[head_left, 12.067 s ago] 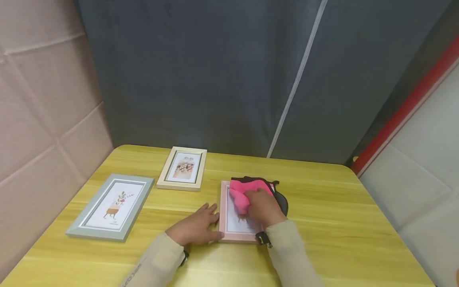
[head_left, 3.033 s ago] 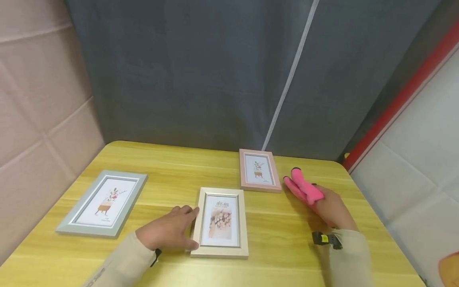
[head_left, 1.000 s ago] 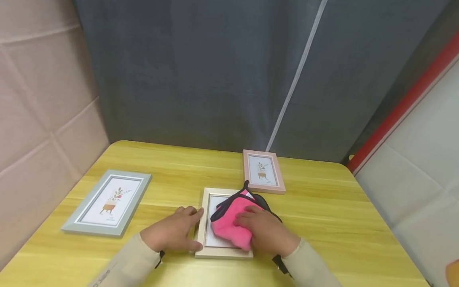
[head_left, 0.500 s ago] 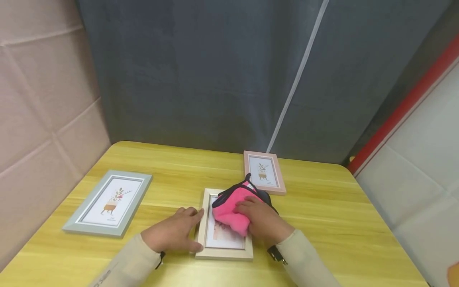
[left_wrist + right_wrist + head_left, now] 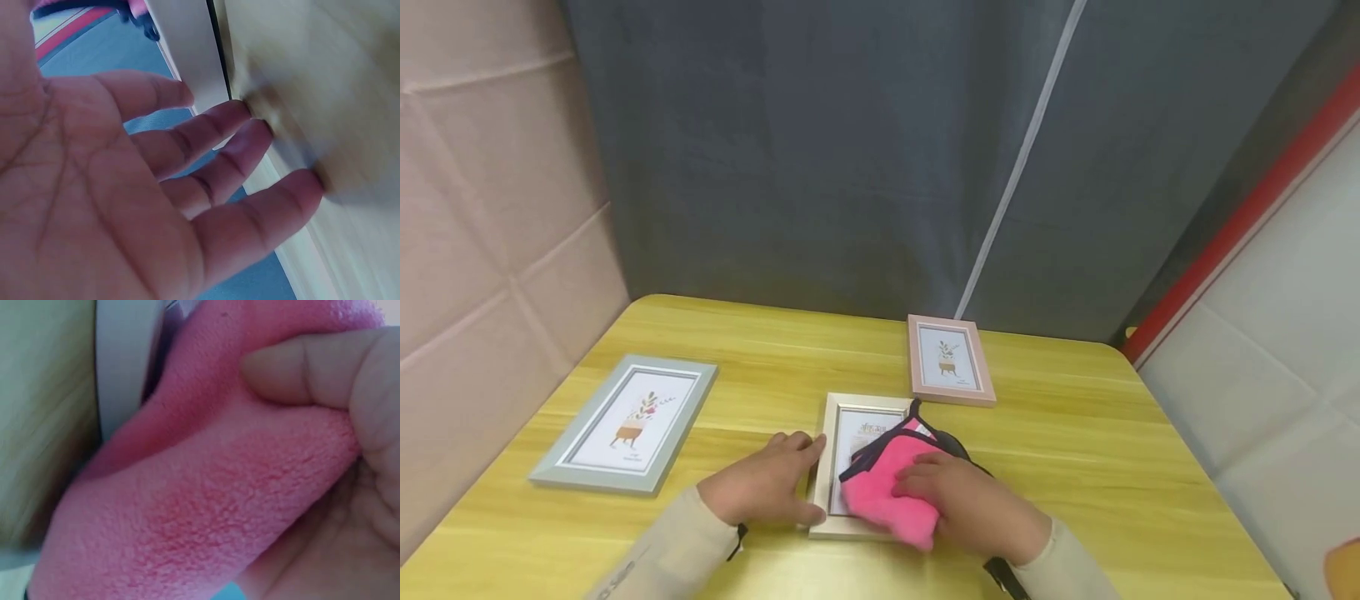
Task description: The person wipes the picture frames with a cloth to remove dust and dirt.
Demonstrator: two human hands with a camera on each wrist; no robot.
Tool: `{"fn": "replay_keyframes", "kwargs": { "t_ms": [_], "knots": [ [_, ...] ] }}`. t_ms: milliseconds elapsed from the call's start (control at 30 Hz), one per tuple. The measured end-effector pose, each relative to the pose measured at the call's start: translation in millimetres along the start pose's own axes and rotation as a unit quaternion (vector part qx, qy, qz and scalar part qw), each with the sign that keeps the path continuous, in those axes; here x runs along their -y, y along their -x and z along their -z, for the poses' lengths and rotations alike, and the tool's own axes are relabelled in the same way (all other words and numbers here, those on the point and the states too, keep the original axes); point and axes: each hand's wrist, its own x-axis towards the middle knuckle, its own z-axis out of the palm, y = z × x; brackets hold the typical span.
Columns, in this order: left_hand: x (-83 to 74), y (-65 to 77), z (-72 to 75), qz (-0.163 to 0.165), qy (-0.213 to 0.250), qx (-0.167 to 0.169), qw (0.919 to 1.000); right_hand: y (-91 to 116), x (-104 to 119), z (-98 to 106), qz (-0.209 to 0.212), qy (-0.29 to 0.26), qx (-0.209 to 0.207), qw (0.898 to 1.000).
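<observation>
A cream picture frame [image 5: 822, 493] lies face up before me on the table. My left hand [image 5: 767, 486] touches its left side, thumb at the near corner, fingers loosely extended; in the left wrist view the palm [image 5: 94, 187] holds nothing. My right hand [image 5: 973, 504] grips a pink cleaning cloth [image 5: 883, 492] with dark edging and presses it over the right part of the frame. The cloth hides much of the glass and the near right corner. Up close in the right wrist view, the thumb pinches a fold of the fluffy cloth [image 5: 187, 506].
At the left of the wood-grain table [image 5: 1045, 392] lies a larger grey-green picture frame [image 5: 688, 425]. Behind the cloth, near the far edge, is a pink picture frame [image 5: 916, 358]. A dark curtain [image 5: 820, 167] hangs behind the table.
The pink frame went from the front to the back, and the cream frame came forward. My right hand brought the cloth onto it; lately the cloth slid up, then back toward me.
</observation>
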Motion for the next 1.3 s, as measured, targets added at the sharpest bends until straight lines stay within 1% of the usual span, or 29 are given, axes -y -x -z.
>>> {"fn": "replay_keyframes", "kwargs": {
  "t_ms": [133, 233, 367, 467, 667, 733, 833, 967, 1067, 1167, 1267, 1300],
  "knots": [
    [0.3, -0.4, -0.8, -0.004, -0.004, -0.005, 1.0000, 7, 10, 0, -0.001, -0.013, 0.008, 1.000],
    [0.9, -0.6, -1.0, -0.006, -0.004, -0.007, 0.9999, 8, 14, -4, -0.013, -0.002, 0.012, 1.000],
    [1.5, -1.3, -0.6, -0.011, -0.008, -0.007, 0.9999, 3, 14, -11, -0.029, 0.016, -0.003, 0.999],
    [1.5, -1.7, 0.1, -0.010, -0.009, -0.003, 0.9999, -3, 8, -14, -0.044, 0.019, -0.017, 0.999],
    [0.9, -2.0, 0.9, -0.006, -0.013, 0.003, 0.9999, -22, -13, -15, -0.089, 0.032, -0.023, 0.995],
    [1.2, -2.0, 0.7, -0.009, -0.018, 0.002, 0.9998, -27, -21, -16, -0.095, 0.037, -0.037, 0.994],
    [1.7, -2.2, 0.2, -0.016, -0.021, 0.000, 0.9997, -33, -31, -18, -0.093, 0.038, -0.060, 0.993],
    [1.6, -2.2, -0.6, -0.014, -0.018, -0.002, 0.9997, -33, -38, -18, -0.097, 0.012, -0.057, 0.994],
    [1.2, -1.9, -0.7, -0.005, -0.016, -0.005, 0.9998, -26, -36, -16, -0.104, -0.024, -0.046, 0.993],
    [1.0, -1.3, -0.5, 0.000, -0.014, -0.007, 0.9999, -15, -27, -12, -0.092, -0.044, -0.036, 0.994],
    [0.7, -0.5, -0.4, 0.003, -0.011, -0.005, 0.9999, -2, -15, -10, -0.056, -0.039, -0.024, 0.997],
    [0.6, -0.1, -0.4, 0.004, -0.010, -0.004, 0.9999, 2, -11, -9, -0.035, -0.031, -0.024, 0.999]
  ]
}}
